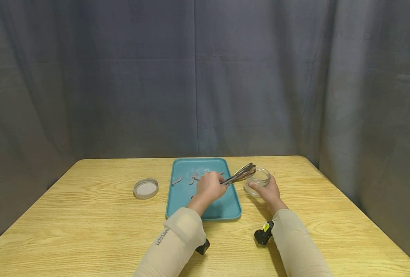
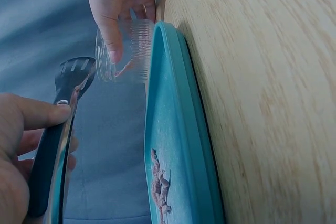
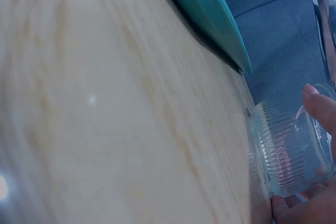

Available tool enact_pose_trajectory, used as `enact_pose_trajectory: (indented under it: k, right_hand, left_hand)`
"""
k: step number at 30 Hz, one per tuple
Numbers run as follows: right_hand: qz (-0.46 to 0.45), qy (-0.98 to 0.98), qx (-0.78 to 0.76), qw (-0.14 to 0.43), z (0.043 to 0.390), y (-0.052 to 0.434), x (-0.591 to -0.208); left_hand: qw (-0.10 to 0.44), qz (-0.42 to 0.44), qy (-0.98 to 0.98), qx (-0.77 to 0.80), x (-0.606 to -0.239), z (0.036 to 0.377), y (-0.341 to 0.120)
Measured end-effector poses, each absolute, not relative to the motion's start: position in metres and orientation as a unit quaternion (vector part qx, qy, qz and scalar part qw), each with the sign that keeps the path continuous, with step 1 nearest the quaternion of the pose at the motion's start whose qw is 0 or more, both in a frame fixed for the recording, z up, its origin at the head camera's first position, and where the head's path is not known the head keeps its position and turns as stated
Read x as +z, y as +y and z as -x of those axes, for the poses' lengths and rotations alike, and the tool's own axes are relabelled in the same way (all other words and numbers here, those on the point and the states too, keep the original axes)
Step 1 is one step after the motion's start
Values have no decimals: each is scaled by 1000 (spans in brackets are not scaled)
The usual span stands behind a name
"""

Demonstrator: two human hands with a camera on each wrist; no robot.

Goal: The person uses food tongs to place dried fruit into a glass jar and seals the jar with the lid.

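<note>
My left hand [image 1: 210, 188] grips black-handled metal tongs [image 1: 238, 176] over the tray's right side, with the slotted tip at the mouth of a clear glass jar [image 1: 262, 175]. In the left wrist view, a thin pinkish-brown strip [image 2: 80, 87] lies between the tongs' arms near the tip. My right hand [image 1: 270, 192] holds the jar around its side, thumb in front; the ribbed jar [image 3: 286, 153] stands on the table. Inside the jar a similar strip [image 2: 126, 68] shows through the glass. Several more twisted strips [image 1: 193, 179] lie on the teal tray [image 1: 182, 204].
A round jar lid [image 1: 146, 188] with a pale inside lies left of the tray on the wooden table [image 1: 97, 223]. A grey curtain [image 1: 149, 96] hangs behind the table and along its sides.
</note>
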State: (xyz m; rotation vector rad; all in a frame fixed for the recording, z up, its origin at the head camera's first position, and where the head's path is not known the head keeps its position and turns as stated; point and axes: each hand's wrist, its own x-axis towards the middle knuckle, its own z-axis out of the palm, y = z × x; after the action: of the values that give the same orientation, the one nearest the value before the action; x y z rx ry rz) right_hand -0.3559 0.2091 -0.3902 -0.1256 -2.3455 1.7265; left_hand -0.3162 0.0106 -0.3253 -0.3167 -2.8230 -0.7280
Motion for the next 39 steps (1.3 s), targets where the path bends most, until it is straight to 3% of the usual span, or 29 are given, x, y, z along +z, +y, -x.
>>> enact_pose_trajectory:
  k: [20, 25, 34, 39]
  right_hand:
    - [40, -798, 592, 108, 355, 210, -390]
    - [44, -798, 592, 106, 355, 210, -390]
    - [43, -799, 590, 103, 356, 211, -391]
    - [42, -803, 586, 103, 355, 211, -390]
  left_hand:
    - [143, 113, -938, -295, -315, 318, -21]
    - [165, 90, -936, -296, -310, 318, -34]
    - [145, 46, -943, -295, -300, 316, -58]
    - [163, 26, -944, -284, -297, 316, -76]
